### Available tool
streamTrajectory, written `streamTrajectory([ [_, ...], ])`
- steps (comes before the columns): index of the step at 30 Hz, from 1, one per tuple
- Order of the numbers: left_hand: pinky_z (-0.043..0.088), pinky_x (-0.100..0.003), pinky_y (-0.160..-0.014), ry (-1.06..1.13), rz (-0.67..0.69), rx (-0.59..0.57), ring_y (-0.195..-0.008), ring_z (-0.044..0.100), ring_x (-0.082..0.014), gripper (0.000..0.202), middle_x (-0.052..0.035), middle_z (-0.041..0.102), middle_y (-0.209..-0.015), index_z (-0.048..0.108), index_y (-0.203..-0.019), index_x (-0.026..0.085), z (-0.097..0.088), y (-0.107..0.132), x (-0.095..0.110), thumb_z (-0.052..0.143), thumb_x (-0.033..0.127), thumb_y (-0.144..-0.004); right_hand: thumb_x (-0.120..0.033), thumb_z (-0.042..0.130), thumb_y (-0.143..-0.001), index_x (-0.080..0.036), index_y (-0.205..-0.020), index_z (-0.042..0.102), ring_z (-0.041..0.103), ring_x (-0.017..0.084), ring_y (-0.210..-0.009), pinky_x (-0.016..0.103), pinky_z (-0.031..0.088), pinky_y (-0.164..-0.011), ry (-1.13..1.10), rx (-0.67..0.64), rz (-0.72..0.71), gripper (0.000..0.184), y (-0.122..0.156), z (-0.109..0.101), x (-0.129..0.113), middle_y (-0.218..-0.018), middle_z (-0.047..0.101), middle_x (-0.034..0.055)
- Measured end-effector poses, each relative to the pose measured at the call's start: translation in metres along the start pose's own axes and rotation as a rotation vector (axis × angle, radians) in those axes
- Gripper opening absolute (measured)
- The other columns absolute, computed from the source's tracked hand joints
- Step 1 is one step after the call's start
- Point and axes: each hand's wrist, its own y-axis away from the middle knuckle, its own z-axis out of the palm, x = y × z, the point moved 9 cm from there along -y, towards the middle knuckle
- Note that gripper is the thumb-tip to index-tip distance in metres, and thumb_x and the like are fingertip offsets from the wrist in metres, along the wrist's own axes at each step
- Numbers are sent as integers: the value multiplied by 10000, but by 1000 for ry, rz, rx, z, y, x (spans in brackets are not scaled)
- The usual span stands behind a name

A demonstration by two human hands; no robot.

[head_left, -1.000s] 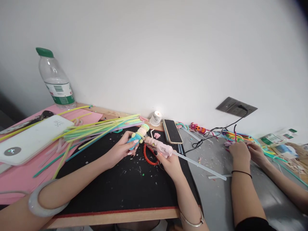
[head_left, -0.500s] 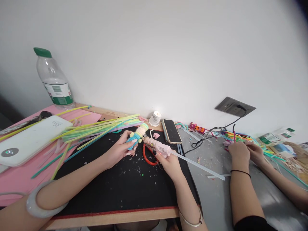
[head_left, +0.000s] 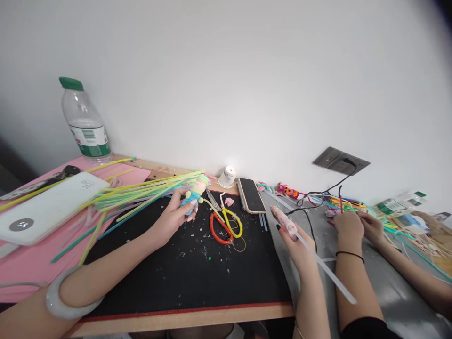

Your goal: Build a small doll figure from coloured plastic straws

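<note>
My left hand point(head_left: 175, 210) is closed round a small pipe-cleaner doll point(head_left: 192, 196), blue below, with a pale pink middle and a light green top. Off to the right, my right hand point(head_left: 299, 247) grips a pink hot glue gun point(head_left: 284, 221), with a long translucent glue stick point(head_left: 330, 273) jutting from its back end. The two hands are well apart. Between them on the black mat point(head_left: 169, 278) lie scissors point(head_left: 226, 226) with one red and one yellow handle. A bent cream pipe cleaner point(head_left: 222, 199) and a pink scrap point(head_left: 229, 201) lie beside the blades.
Bundled pastel pipe cleaners point(head_left: 141, 193), a white power bank point(head_left: 49, 209) and a bottle point(head_left: 86, 125) are on the left. A paper cup point(head_left: 228, 177) and phone point(head_left: 251, 195) stand at the back. A co-worker's hands point(head_left: 349, 228) work at right, near a black cable point(head_left: 310, 221).
My right hand has carried the glue gun away to the right, off the doll, uncovering the scissors. My left hand still holds the doll, shifted slightly left.
</note>
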Motion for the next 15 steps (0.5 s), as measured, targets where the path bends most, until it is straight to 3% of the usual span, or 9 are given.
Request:
streamTrajectory([
  [2, 379, -236, -578, -11, 18, 6, -576, 446, -80, 259, 40, 538, -758, 408, -1026, 252, -1, 0, 0, 589, 289, -846, -381, 556, -740, -185, -1009, 687, 658, 248, -688, 298, 459, -601, 163, -51, 82, 358, -6, -3, 21, -752, 713, 55],
  [6, 386, -231, -574, -30, 59, 39, -655, 489, -99, 246, 30, 538, -786, 411, -999, 243, -2, 0, 6, 594, 274, -838, -301, 536, -715, -155, -1111, 642, 648, 281, -869, 336, 456, -719, 302, -159, -15, 434, -20, 8, 32, -971, 710, 115],
  [10, 399, -241, -583, -66, 74, 70, -627, 477, -91, 238, 36, 535, -775, 406, -991, 234, -5, 0, 8, 583, 290, -841, -229, 545, -698, -142, -1135, 627, 613, 299, -990, 407, 419, -851, 416, -220, -76, 453, -29, 17, 41, -1069, 680, 140],
  [13, 402, -246, -587, -102, 92, 69, -614, 477, -90, 241, 42, 537, -771, 398, -993, 238, -10, -3, 6, 578, 304, -847, -180, 543, -678, -144, -1050, 662, 595, 307, -1040, 448, 390, -902, 422, -165, -106, 393, -32, 10, 22, -1070, 670, 148],
  [15, 407, -253, -591, -141, 104, 67, -605, 478, -90, 235, 44, 539, -767, 393, -992, 237, -12, -4, 5, 568, 313, -853, -207, 525, -718, -132, -985, 675, 602, 296, -1006, 422, 418, -867, 308, -91, -147, 315, -29, 4, -10, -1028, 674, 154],
])
